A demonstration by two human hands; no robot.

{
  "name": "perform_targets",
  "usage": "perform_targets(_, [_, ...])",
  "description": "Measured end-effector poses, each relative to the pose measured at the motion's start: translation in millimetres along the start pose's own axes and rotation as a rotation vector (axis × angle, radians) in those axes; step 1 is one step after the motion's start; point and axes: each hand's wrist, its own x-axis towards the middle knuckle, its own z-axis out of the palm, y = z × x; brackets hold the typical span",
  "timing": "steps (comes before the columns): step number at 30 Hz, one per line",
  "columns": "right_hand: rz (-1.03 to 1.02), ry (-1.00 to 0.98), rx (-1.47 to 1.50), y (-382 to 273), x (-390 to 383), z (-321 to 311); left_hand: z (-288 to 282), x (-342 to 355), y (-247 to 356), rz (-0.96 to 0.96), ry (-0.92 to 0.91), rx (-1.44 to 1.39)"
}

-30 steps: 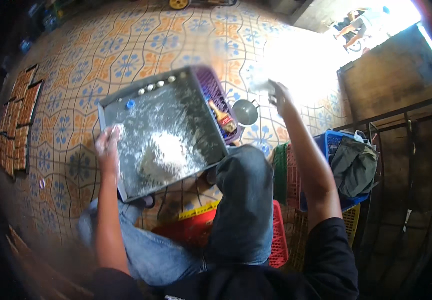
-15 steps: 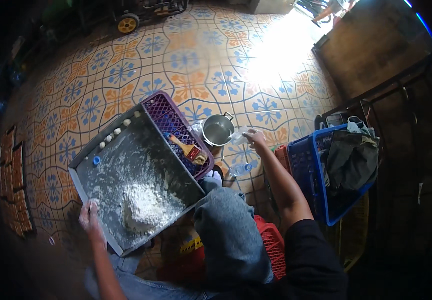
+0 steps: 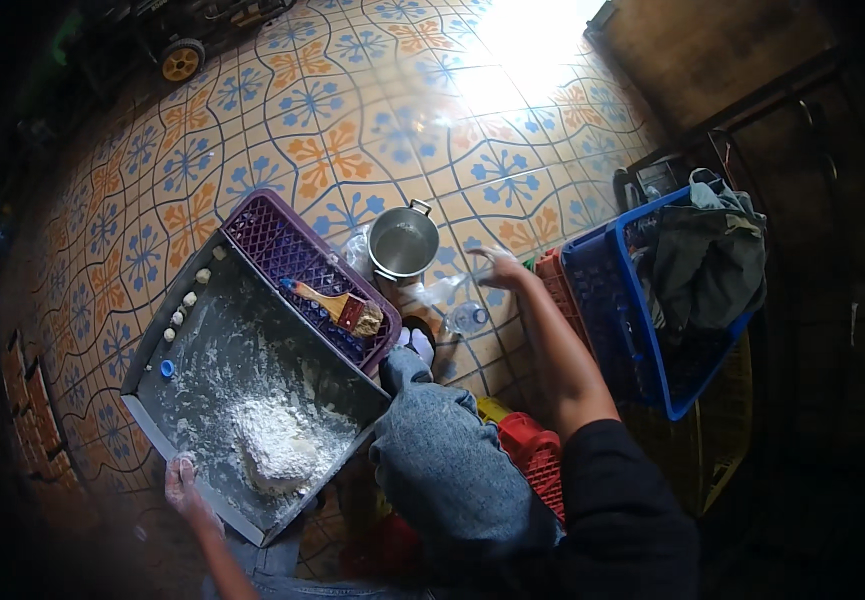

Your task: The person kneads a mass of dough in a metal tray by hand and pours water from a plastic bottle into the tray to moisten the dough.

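Observation:
My left hand (image 3: 190, 490), dusted white, grips the left rim of a grey metal tray (image 3: 147, 420). On the tray lie a heap of white powder (image 3: 272, 445), several small pale balls (image 3: 170, 335) and a blue cap (image 3: 167, 368). My right hand (image 3: 502, 268) is out with fingers apart, just right of a crumpled clear plastic bag (image 3: 437, 292) that is slightly blurred. Below it a clear plastic bottle (image 3: 467, 318) is on the floor. A steel pot (image 3: 402, 243) stands beside a purple crate (image 3: 257, 225), where a wooden-handled brush (image 3: 337, 305) rests.
Blue crate (image 3: 627, 350) with dark cloth (image 3: 707, 265) at right, over red and yellow crates (image 3: 537, 460). A wooden board (image 3: 712, 60) and dark rack stand behind. Brown slatted items (image 3: 32, 400) lie at far left. A wheeled machine (image 3: 182, 60) is at top left.
My right hand came down toward the pot, and the clear bag it held now sits lower left of its fingers, apparently released. My view tilted, and the tray appears lower left.

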Motion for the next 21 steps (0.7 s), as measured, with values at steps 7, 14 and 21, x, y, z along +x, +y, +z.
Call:
perform_targets(7, [-0.127,0.017,0.086,2,-81,103,-17,-7,-14,0.060,0.008,0.117])
perform_targets(14, [0.512,0.259,0.243,45,-70,191,31,-9,19,0.298,-0.037,0.157])
perform_targets(21, [-0.106,0.674,0.788,-49,-104,105,9,-42,68,0.365,-0.160,0.054])
